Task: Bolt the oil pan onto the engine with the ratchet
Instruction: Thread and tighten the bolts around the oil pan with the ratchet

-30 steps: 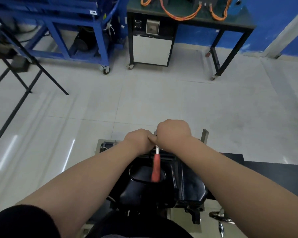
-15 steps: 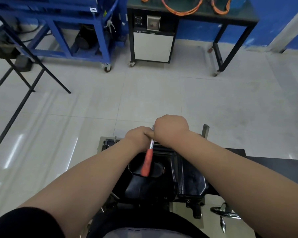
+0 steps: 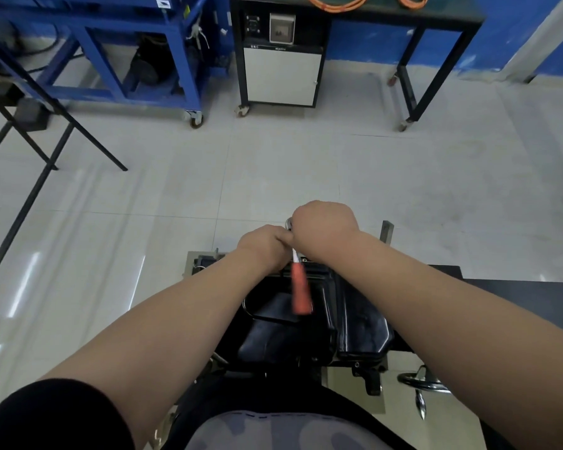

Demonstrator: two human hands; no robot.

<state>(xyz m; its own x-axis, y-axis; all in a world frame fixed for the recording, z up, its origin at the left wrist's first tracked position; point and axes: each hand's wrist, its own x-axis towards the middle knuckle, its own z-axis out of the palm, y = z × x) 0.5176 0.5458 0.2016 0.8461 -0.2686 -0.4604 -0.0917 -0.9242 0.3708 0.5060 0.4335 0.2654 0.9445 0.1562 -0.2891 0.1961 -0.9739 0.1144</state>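
The black oil pan [image 3: 283, 339] lies on the engine just below me, with its far edge under my hands. Both hands meet at that far edge on the ratchet [image 3: 300, 290]. My right hand [image 3: 322, 232] is closed over the ratchet's metal head. My left hand [image 3: 264, 248] pinches the bare shaft just below the head. The red handle sticks out free toward me over the pan, blurred and angled slightly right. The bolt and socket are hidden under my hands.
A chrome handwheel [image 3: 420, 381] sits at the engine stand's right side, and a dark table [image 3: 517, 297] lies to the right. Across the tiled floor stand a blue wheeled frame [image 3: 127, 43], a black bench with a white cabinet [image 3: 281, 73], and black stand legs [image 3: 30, 196] on the left.
The red handle swung left, then back to the right over the pan. Both hands stayed clasped at the ratchet's head, and the view tilted slightly.
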